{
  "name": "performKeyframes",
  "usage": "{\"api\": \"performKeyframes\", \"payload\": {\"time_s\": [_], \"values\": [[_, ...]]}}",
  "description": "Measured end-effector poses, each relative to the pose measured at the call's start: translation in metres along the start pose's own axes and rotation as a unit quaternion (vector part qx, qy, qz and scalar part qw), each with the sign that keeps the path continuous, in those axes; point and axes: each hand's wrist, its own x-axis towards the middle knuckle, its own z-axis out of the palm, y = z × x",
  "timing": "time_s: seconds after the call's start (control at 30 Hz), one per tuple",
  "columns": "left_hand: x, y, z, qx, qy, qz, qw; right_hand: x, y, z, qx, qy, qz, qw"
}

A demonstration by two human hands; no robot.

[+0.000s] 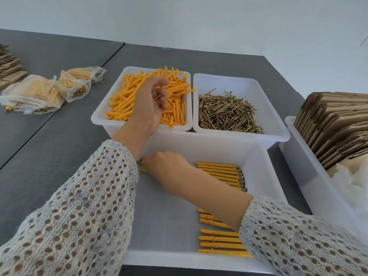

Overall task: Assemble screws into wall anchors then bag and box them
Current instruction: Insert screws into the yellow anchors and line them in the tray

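While left hand (153, 100) hovers over anchors (127, 96), right hand's (169, 166) grip seems hidden.

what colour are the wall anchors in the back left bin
Orange-yellow wall anchors, clearest in the head view.

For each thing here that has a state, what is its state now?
anchor tub: heaped with loose anchors
screw tub: partly filled
front tray: holds rows of assembled anchors
bags: filled
flat cartons: folded, stacked
left hand: holds screws above the anchors
right hand: reaching into tray
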Motion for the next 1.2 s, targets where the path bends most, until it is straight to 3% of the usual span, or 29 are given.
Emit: {"api": "performKeyframes", "payload": {"time_s": [0.2, 0.27, 0.33, 0.4, 0.5, 0.57, 0.6, 0.67, 0.73, 0.8, 0.83, 0.9, 1.0, 1.2], "values": [[0.003, -0.002, 0.001, 0.039, -0.013, 0.020, 0.999, 0.001, 0.008, -0.001, -0.001, 0.028, -0.022, 0.999], [0.004, -0.003, 0.000, 0.143, -0.007, 0.077, 0.987, 0.002, 0.007, -0.002, 0.005, 0.018, -0.014, 1.000], [0.001, -0.006, -0.005, 0.335, -0.013, 0.201, 0.921, 0.003, 0.007, -0.005, 0.022, 0.004, 0.006, 1.000], [-0.006, -0.013, -0.010, 0.498, -0.046, 0.285, 0.818, 0.000, 0.007, -0.016, 0.032, -0.022, 0.025, 0.999], [-0.010, -0.020, -0.009, 0.670, -0.051, 0.266, 0.691, -0.014, 0.021, -0.041, 0.143, -0.114, 0.042, 0.982], [-0.006, -0.022, -0.008, 0.727, -0.049, 0.230, 0.645, -0.032, 0.039, -0.065, 0.246, -0.222, 0.055, 0.942], [-0.004, -0.022, -0.008, 0.741, -0.052, 0.216, 0.634, -0.041, 0.050, -0.077, 0.286, -0.233, 0.055, 0.928], [-0.004, -0.021, -0.007, 0.744, -0.066, 0.197, 0.635, -0.050, 0.076, -0.092, 0.343, -0.130, 0.075, 0.927], [-0.005, -0.020, -0.007, 0.723, -0.088, 0.186, 0.659, -0.047, 0.105, -0.089, 0.366, 0.075, 0.169, 0.912], [-0.006, -0.019, -0.008, 0.690, -0.106, 0.188, 0.691, -0.037, 0.131, -0.069, 0.304, 0.251, 0.287, 0.873], [-0.006, -0.019, -0.008, 0.669, -0.113, 0.199, 0.707, -0.034, 0.143, -0.055, 0.257, 0.278, 0.330, 0.864], [-0.007, -0.020, -0.009, 0.631, -0.119, 0.237, 0.729, -0.031, 0.163, -0.030, 0.219, 0.201, 0.381, 0.876], [-0.007, -0.021, -0.009, 0.583, -0.117, 0.299, 0.746, -0.028, 0.179, -0.013, 0.231, 0.037, 0.368, 0.900], [-0.009, -0.021, -0.003, 0.545, -0.100, 0.363, 0.749, -0.025, 0.181, -0.016, 0.281, 0.009, 0.360, 0.890]]}}
